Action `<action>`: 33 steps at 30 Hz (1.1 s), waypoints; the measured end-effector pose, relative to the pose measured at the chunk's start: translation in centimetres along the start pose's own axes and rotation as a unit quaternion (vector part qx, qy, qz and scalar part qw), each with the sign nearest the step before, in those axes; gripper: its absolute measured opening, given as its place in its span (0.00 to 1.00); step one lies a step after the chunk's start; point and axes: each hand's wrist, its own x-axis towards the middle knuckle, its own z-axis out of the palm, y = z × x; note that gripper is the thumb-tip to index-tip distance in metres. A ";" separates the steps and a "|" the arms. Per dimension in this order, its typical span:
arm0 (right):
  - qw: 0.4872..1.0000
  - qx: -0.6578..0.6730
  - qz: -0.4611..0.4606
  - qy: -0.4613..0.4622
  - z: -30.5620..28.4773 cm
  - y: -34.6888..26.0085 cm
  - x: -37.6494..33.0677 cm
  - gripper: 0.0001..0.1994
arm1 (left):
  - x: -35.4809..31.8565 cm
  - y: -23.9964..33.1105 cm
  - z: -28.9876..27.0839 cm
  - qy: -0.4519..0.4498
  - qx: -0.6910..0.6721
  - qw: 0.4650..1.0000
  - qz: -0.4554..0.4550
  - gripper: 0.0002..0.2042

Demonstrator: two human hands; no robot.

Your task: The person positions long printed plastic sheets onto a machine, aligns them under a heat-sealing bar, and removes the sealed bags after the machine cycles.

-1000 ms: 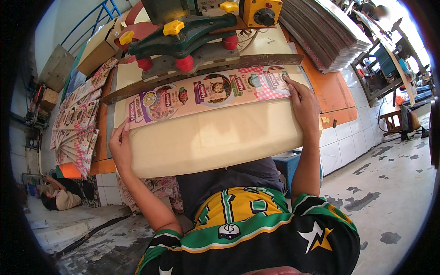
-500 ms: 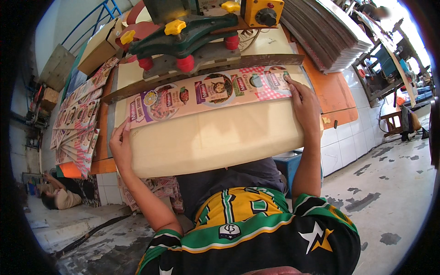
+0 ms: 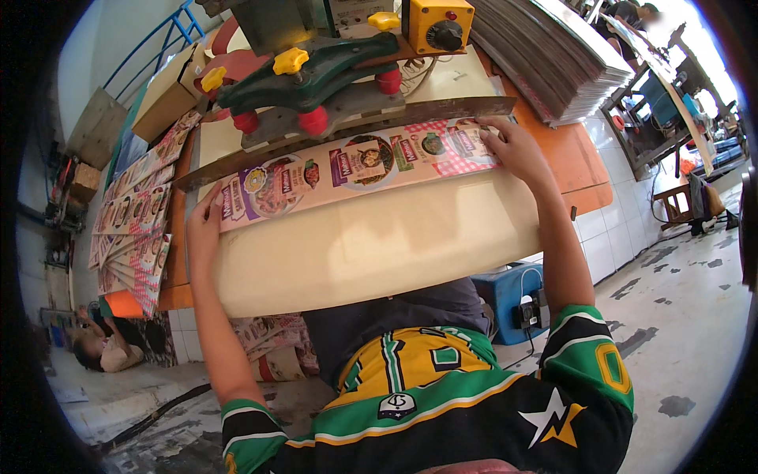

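Note:
A long printed strip (image 3: 320,175) with food pictures and a pink checked end lies along a metal bar (image 3: 347,136) at the foot of a machine. On its near side a broad cream sheet (image 3: 379,237) spreads toward me and curves down at the front edge. My left hand (image 3: 205,223) has its fingers closed at the strip's left end. At the right end, my right hand (image 3: 517,150) bends over the checked part, thumb and fingertips close together on it. The undersides of both grips are hidden.
Beyond the bar stands the dark green machine (image 3: 316,75) with red feet and yellow knobs, beside a yellow control box (image 3: 438,25). Printed pieces (image 3: 134,221) are piled at left, and a tall sheet stack (image 3: 553,59) at far right. A blue box (image 3: 505,304) stands below.
My right hand has turned inward, its fingers now reaching farther over the strip's right end. My left hand has shifted slightly left, both forearms stand wider apart, and the view has tilted a little.

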 end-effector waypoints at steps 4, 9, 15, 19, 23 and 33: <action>0.994 -0.072 -0.022 0.075 1.6 -0.3 0.1 0.18 | 2.2 -2.3 -0.1 0.012 0.079 0.997 0.014 0.17; 0.993 -0.091 0.029 0.071 1.5 -1.0 -0.1 0.18 | 2.4 -2.2 0.3 0.020 0.104 0.994 0.029 0.17; 0.992 -0.098 0.016 0.073 1.8 -0.3 0.2 0.18 | 2.2 -2.0 0.3 0.024 0.104 0.993 0.054 0.17; 0.993 -0.099 0.011 0.071 1.7 -0.2 0.3 0.18 | 2.3 -2.3 0.3 0.025 0.098 0.994 0.049 0.17; 0.993 -0.099 0.019 0.063 1.7 -0.5 0.3 0.18 | 2.6 -2.9 0.6 0.028 0.081 0.995 0.042 0.16; 0.992 -0.103 0.034 0.060 1.5 -1.0 0.1 0.19 | 2.6 -3.5 0.5 0.030 0.093 0.994 0.056 0.17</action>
